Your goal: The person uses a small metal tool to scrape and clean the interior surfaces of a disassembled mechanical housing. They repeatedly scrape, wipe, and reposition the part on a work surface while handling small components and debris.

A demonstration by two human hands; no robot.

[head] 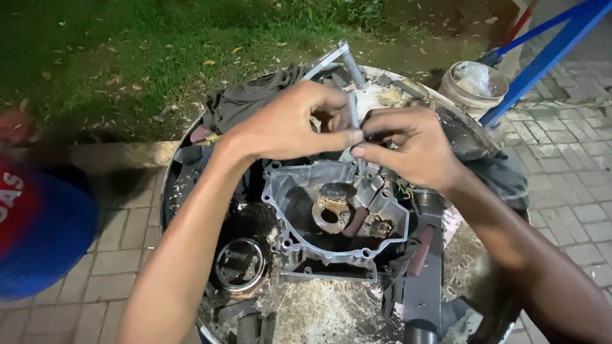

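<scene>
Both hands met above a grey metal engine cover (331,216) that lay open side up on a round, cluttered desk (175,185).

Left hand (290,127): fingers curled shut around a thin metal tool shaft (354,111), thumb pressed against it. The shaft ran up to a crossbar (328,58) behind the knuckles, so it looked like a T-handle wrench held upright.

Right hand (411,143): fingertips pinched closed on the same shaft from the other side, just below the left hand's grip. This looked like steadying, keeping the lower end lined up over the far rim of the cover. The tip itself was hidden behind the fingers, so what it sat on could not be told.

Engine cover: bolt lugs around its edge, a rusty brown part (331,207) seated inside near the middle. It rested flat among scraps, likely so the inside stayed reachable from above.

Around it:
- a round metal ring (240,264) to the cover's left, apart from it
- dark rag (248,99) bunched at the far side of the desk
- pale bucket (473,86) beyond the desk's right edge, beside a blue metal bar (542,57)
- grass (127,51) beyond, paving bricks (567,178) underfoot
</scene>
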